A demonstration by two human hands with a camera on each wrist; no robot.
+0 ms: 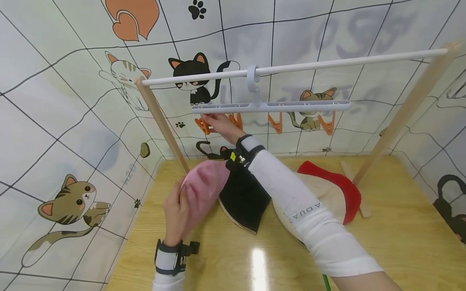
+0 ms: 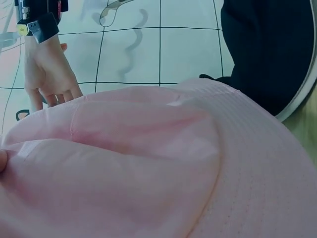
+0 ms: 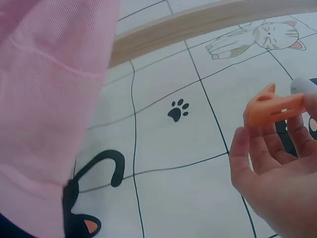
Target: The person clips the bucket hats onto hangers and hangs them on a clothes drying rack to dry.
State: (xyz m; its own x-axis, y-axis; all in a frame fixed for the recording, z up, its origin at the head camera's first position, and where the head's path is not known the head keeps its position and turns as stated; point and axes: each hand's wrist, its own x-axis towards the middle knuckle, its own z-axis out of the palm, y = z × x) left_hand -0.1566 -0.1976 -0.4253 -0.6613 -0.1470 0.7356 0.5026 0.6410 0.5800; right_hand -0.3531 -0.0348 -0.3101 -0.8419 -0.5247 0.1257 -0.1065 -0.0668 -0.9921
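My left hand grips the edge of a pink hat, holding it up over the left of the table. Rows of stitching run along the hat's brim in the left wrist view. Higher up, my right hand holds the leftmost orange clip, fingers behind it, under a pale grey-blue hanger. Other orange clips hang along the hanger. Behind the pink hat lies a black hat with a light edge, partly hidden by it and my right wrist.
The hanger hooks over a white rod between wooden posts. A cream hat with a red brim lies on the wooden table, partly covered by my right forearm. Cat-patterned walls enclose the table.
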